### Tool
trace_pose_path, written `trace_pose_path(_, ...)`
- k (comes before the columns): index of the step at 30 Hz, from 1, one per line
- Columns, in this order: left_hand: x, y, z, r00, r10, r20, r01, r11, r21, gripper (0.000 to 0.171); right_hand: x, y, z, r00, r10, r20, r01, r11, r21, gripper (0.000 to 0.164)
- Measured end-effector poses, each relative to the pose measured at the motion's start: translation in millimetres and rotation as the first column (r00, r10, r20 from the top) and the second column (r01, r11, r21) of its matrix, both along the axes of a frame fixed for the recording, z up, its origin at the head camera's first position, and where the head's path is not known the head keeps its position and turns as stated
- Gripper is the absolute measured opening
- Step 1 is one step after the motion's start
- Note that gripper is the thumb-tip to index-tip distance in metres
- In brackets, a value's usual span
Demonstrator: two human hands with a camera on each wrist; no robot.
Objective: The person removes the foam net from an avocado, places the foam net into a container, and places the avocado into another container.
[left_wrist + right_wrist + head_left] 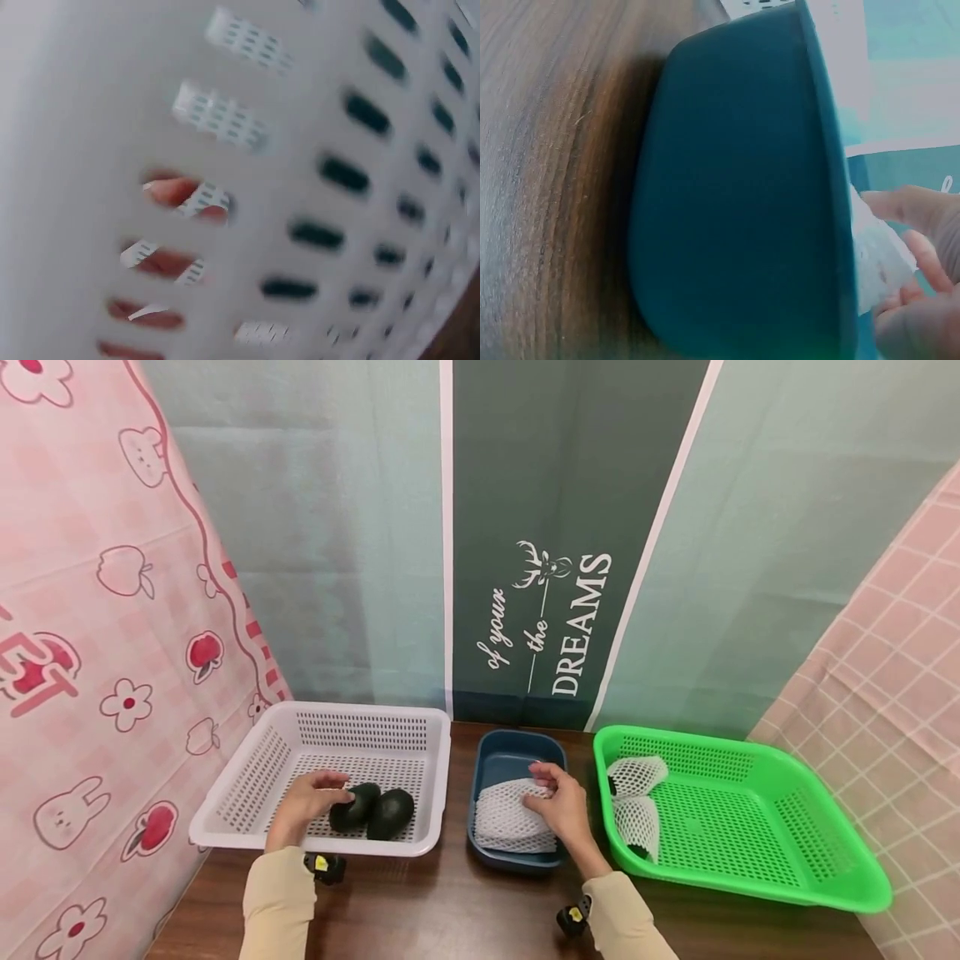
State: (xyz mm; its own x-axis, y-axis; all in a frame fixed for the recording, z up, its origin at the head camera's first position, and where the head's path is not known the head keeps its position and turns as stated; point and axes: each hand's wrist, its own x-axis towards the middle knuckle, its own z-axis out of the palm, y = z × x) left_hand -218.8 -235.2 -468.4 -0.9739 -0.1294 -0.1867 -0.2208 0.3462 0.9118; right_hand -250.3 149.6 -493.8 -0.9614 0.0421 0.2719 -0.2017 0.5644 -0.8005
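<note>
Two dark green avocados lie side by side in the white basket (318, 842). My left hand (303, 802) is over that basket, its thumb at the upper left of the nearer-left avocado (358, 810); the other avocado (392, 815) lies just right of it. In the left wrist view, the basket wall (247, 187) hides most of the hand. White foam net sleeves (510, 822) lie in the small blue basin (510, 747). My right hand (564, 806) pinches the net at its right edge; the right wrist view shows fingers around the white foam net (881, 262).
To the right stands a green basket (750, 877) holding two dark fruits in foam nets (637, 822) along its left side. All three containers stand on a brown wooden table (420, 902). Printed cloth curtains (360, 568) hang behind and at both sides.
</note>
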Motion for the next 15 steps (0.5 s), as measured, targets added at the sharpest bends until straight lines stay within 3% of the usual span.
trace_pose_path(5, -4.0, -1.7, -1.0, 1.000, 0.018, 0.014, -0.020, 0.990, 0.137, 0.043, 0.7, -1.3, -8.5, 0.993, 0.074, 0.089, -0.084, 0.989, 0.120, 0.046)
trace_pose_path(11, -4.1, -2.3, -2.0, 0.999, 0.009, 0.032, -0.012, 0.992, 0.123, 0.046, 1.7, -4.6, -19.9, 0.974, 0.160, 0.160, -0.198, 0.945, 0.260, 0.054)
trace_pose_path(15, -4.5, -2.1, -2.9, 0.999, 0.006, 0.035, -0.010, 0.993, 0.121, 0.047, 1.8, -7.3, -20.5, 0.975, 0.161, 0.152, -0.203, 0.925, 0.321, 0.061)
